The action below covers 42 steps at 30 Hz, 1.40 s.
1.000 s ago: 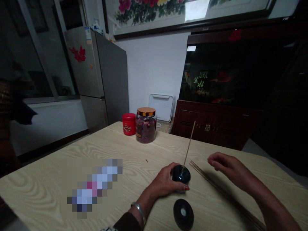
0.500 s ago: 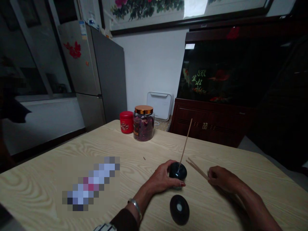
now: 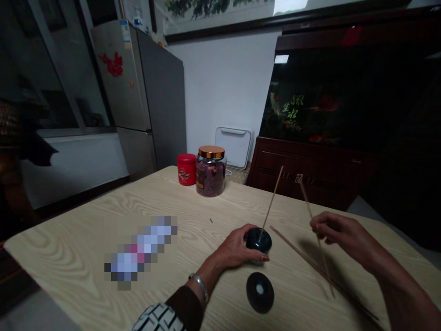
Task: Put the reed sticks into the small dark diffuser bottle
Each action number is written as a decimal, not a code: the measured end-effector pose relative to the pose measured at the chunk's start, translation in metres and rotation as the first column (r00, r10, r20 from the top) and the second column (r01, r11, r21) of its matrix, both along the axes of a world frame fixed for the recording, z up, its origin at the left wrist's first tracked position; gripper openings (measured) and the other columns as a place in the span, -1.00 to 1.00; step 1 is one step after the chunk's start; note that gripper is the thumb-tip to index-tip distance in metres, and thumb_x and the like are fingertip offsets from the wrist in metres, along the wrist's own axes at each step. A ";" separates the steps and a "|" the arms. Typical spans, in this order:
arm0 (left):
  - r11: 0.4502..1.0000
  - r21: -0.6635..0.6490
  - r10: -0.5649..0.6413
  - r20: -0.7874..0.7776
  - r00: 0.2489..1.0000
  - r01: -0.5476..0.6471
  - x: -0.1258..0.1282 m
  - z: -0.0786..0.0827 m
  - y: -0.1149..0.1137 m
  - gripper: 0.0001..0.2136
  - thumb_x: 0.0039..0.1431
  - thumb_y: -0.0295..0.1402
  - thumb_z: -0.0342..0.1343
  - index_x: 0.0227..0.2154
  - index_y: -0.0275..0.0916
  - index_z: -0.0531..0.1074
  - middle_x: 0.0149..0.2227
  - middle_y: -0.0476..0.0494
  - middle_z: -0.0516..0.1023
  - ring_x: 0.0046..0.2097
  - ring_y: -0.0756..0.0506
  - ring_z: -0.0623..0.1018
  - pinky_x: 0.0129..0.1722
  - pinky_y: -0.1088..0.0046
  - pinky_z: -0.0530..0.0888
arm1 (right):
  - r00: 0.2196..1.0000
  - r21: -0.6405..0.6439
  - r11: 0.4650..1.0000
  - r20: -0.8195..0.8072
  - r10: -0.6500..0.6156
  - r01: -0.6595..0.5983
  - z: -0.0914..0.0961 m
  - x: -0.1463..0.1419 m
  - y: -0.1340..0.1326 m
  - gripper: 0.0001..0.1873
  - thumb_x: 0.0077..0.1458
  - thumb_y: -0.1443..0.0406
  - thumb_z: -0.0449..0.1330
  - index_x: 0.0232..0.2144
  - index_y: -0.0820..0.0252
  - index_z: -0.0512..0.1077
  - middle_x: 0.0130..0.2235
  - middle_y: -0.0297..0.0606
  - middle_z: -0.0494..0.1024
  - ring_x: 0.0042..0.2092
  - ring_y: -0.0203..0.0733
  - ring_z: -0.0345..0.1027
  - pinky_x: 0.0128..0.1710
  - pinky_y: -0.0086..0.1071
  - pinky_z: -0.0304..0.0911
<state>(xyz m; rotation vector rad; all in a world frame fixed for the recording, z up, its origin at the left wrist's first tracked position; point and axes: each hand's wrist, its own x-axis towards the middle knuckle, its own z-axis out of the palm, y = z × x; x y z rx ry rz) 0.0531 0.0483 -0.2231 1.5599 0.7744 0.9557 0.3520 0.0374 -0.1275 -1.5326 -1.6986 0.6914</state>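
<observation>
My left hand (image 3: 234, 248) is closed around a small dark, glossy incense holder (image 3: 259, 241) on the table. One thin incense stick (image 3: 273, 196) stands in it, leaning to the right. Above the table to the right, my right hand (image 3: 336, 227) pinches a single incense stick (image 3: 306, 196), its lower end pointing down toward the tabletop. More incense sticks (image 3: 306, 258) lie close together on the table below that hand. A dark round lid-like piece (image 3: 259, 301) with a pale centre spot sits in front of the holder.
Toward the back of the wooden table (image 3: 165, 197) stand a red canister (image 3: 186, 170) and a clear jar (image 3: 211, 177) with a copper-coloured lid. A blurred-out long item (image 3: 144, 248) lies on the left. A tiny stick fragment (image 3: 211, 220) rests near the middle.
The bundle that was in my right hand now lies on the table. That hand has risen with one incense stick. My left hand still grips the holder.
</observation>
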 end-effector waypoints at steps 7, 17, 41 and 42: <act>0.999 -0.040 -0.019 0.058 0.998 0.022 0.001 -0.004 0.002 -0.29 -0.30 -0.22 0.53 0.00 -0.28 0.46 -0.13 -0.19 0.57 -0.09 -0.17 0.53 -0.12 0.38 0.43 | 0.811 0.286 0.920 -0.583 -0.055 0.268 0.032 -0.066 -0.019 -0.70 -0.09 0.07 0.43 -0.36 0.10 0.53 -0.32 -0.25 0.59 -0.28 -0.15 0.50 -0.39 -0.37 0.46; 0.998 -0.065 -0.011 0.073 0.997 0.016 0.000 0.002 -0.001 -0.30 -0.32 -0.26 0.53 -0.02 -0.29 0.46 -0.15 -0.19 0.58 -0.10 -0.17 0.53 -0.14 0.39 0.43 | 0.863 0.362 0.892 -0.502 -0.058 0.271 0.024 -0.092 -0.021 -0.73 0.01 0.08 0.38 -0.31 0.11 0.53 -0.31 -0.26 0.59 -0.27 -0.17 0.50 -0.33 -0.35 0.50; 1.000 -0.007 0.004 0.004 1.000 -0.004 0.000 0.003 0.000 -0.30 -0.29 -0.21 0.52 0.00 -0.27 0.47 -0.11 -0.19 0.57 -0.06 -0.19 0.51 -0.09 0.34 0.42 | 0.849 -0.036 0.999 0.526 0.041 -0.025 -0.023 -0.025 0.009 -0.82 0.10 0.18 0.15 -0.46 0.10 0.46 -0.39 -0.24 0.58 -0.36 -0.12 0.41 -0.37 -0.31 0.16; 1.000 -0.005 0.003 0.000 1.000 -0.003 -0.001 0.004 -0.001 -0.31 -0.28 -0.21 0.52 0.00 -0.27 0.47 -0.12 -0.18 0.57 -0.06 -0.19 0.51 -0.09 0.34 0.42 | 0.811 -0.076 0.997 0.584 0.035 0.012 -0.031 -0.019 0.011 -0.87 0.06 0.21 0.17 -0.47 0.10 0.47 -0.38 -0.23 0.59 -0.35 -0.11 0.41 -0.38 -0.31 0.13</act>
